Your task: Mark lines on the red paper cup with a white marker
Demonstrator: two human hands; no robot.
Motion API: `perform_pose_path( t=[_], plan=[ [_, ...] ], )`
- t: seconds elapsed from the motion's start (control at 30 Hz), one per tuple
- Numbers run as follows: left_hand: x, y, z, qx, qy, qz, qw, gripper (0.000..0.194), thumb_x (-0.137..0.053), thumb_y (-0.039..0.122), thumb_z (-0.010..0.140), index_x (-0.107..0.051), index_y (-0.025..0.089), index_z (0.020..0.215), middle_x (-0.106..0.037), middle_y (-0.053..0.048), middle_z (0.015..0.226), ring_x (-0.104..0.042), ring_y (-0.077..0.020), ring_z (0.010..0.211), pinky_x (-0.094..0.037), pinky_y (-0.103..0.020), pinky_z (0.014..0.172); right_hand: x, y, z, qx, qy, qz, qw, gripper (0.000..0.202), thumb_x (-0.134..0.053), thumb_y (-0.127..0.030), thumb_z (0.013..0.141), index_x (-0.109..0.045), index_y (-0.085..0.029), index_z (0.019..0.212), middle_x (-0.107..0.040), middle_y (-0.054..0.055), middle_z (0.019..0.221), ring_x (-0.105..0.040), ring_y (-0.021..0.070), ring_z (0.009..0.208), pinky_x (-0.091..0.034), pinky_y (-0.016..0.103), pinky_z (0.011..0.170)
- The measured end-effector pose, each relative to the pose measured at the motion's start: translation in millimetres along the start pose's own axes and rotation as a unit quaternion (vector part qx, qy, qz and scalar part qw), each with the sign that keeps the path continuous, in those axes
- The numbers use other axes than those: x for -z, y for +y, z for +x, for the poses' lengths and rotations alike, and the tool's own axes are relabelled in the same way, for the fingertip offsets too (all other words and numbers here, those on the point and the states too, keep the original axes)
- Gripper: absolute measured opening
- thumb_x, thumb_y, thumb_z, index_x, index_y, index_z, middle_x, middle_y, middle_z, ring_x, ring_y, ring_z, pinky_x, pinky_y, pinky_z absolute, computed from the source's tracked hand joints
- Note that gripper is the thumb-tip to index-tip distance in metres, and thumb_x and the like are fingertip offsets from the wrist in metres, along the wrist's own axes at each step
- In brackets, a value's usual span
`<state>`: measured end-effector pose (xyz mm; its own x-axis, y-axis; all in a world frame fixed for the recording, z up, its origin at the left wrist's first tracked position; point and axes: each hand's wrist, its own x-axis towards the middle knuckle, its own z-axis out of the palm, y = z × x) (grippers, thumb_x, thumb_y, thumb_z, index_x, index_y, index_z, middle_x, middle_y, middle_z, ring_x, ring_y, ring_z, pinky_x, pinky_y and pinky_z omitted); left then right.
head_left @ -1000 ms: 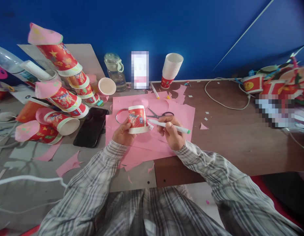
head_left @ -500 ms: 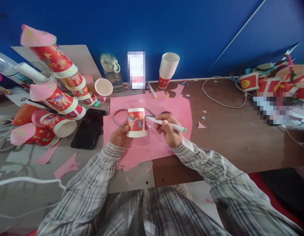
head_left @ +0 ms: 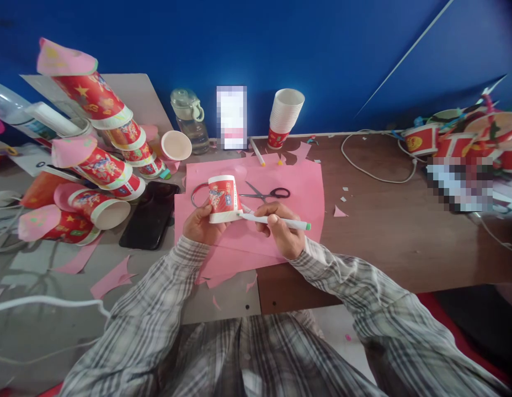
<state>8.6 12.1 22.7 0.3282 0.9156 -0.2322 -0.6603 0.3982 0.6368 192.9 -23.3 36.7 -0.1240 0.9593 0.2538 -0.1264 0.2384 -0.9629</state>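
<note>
Where paper (head_left: 248,242) covers desk (head_left: 384,231), cup (head_left: 223,199), wall (head_left: 342,44) behind

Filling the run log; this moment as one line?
left hand: holds cup; right hand: holds marker, tip at white band; scissors: on pink paper

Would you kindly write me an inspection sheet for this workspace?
Surface: grey-and-brown desk; pink paper spans both parts.
Job's things: paper cup and marker, both held; open scissors on the pink paper.
Clutter: paper scraps; black phone and decorated cups at left.
Fingers: left fingers hold the paper cup; right fingers hold the marker, its tip at the cup's lower edge.
Cables: white cable looped at right; another cable at left.
Surroundings: blue wall; water bottle and cup stack near it.
</note>
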Motion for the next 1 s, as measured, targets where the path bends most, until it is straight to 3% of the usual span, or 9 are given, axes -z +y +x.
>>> perform_pose_path(
  t=[0.23,0.47,0.8,1.0],
  plan=[
    [-1.5,-1,1,-0.018,-0.015,0.001,1.0,0.034,-0.057,0.023,0.064,-0.055,0.017,0.097,-0.066,-0.004,0.088,-0.057,-0.0274,0.102,-0.042,-0.049,0.097,-3,-2,-4,-0.018,-0.03,0.039,0.999,0.034,-0.047,-0.049,0.081,-0.06,-0.018,0.087,-0.055,0.002,0.059,-0.044,0.0131,0.047,-0.036,0.027,0.043],
    [2.8,-2,0,-0.021,-0.018,-0.003,1.0,0.032,-0.055,0.022,0.063,-0.057,0.017,0.095,-0.067,-0.004,0.088,-0.062,-0.0243,0.086,-0.046,-0.047,0.091,1,1,8,-0.003,0.061,0.069,0.996,0.032,-0.047,-0.046,0.082,-0.058,-0.017,0.086,-0.053,0.001,0.059,-0.043,0.0117,0.047,-0.035,0.026,0.044],
    [2.7,-3,0,-0.025,-0.045,0.009,0.999,0.037,-0.055,0.025,0.065,-0.055,0.015,0.1,-0.067,-0.007,0.09,-0.061,-0.03,0.094,-0.045,-0.054,0.092,0,4,5,-0.002,0.039,0.048,0.998,0.034,-0.048,-0.048,0.081,-0.059,-0.016,0.087,-0.055,0.001,0.06,-0.044,0.0118,0.048,-0.034,0.026,0.044],
    [2.0,-1,0,-0.023,-0.029,0.008,0.999,0.039,-0.056,0.026,0.063,-0.054,0.014,0.1,-0.067,-0.008,0.091,-0.061,-0.0297,0.093,-0.046,-0.052,0.09,1,0,4,-0.006,0.017,0.046,0.999,0.033,-0.047,-0.047,0.082,-0.059,-0.017,0.084,-0.053,0.0,0.057,-0.042,0.0117,0.046,-0.032,0.026,0.043]
  ],
)
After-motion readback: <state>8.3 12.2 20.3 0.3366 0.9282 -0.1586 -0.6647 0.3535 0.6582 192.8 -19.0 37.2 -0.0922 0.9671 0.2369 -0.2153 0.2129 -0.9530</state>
